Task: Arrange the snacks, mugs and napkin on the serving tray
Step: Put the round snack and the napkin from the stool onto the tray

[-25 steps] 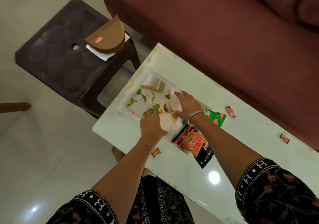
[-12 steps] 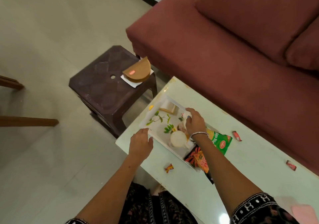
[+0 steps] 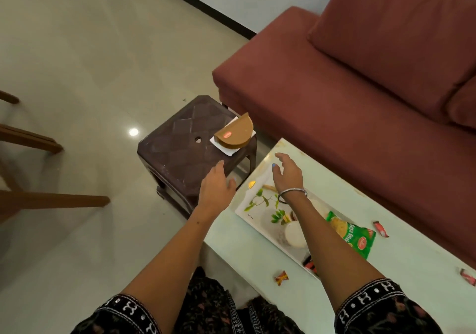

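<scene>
Napkin point(image 3: 223, 146) is sitting under a brown holder point(image 3: 235, 133) on the stool point(image 3: 190, 143). Left hand point(image 3: 216, 192) and right hand point(image 3: 287, 172) are hovering nearby, fingers loose, holding nothing.

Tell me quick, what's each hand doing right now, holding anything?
Left hand: open, fingers relaxed, holding nothing, over the stool.
Right hand: open, fingers spread, holding nothing, above the tray.

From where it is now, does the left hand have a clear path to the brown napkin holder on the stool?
Probably yes. The left hand is open above the stool, and only bare stool top lies between its fingers and the napkin holder.
</scene>
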`<action>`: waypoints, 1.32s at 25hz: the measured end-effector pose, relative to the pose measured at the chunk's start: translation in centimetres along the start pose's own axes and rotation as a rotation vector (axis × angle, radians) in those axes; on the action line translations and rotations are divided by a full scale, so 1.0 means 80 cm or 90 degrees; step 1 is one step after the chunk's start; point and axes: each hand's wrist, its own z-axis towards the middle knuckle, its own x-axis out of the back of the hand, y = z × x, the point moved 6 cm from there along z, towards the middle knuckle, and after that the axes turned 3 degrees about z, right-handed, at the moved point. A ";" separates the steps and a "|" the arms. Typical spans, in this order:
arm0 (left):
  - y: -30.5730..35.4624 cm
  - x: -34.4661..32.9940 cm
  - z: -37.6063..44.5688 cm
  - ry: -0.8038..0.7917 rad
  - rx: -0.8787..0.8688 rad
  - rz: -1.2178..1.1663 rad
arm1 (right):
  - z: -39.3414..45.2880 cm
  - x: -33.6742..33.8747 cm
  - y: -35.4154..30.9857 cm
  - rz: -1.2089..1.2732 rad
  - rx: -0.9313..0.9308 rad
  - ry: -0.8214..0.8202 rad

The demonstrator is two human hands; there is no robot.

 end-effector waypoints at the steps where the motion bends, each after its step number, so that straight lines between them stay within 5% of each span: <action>1: -0.001 0.009 0.014 -0.001 -0.014 0.003 | 0.009 -0.009 -0.011 0.020 -0.012 0.007; 7: -0.018 0.037 0.119 -0.031 -0.096 -0.003 | 0.076 -0.083 -0.039 0.255 -0.243 0.088; 16: -0.044 0.003 0.236 -0.105 -0.202 0.050 | 0.167 -0.183 0.009 0.312 -0.517 0.125; 20: -0.047 -0.012 0.255 -0.138 -0.236 0.089 | 0.182 -0.208 0.012 0.484 -0.601 0.175; 33: -0.015 -0.003 0.269 -0.139 -0.182 0.303 | 0.180 -0.155 -0.082 0.284 -0.290 0.200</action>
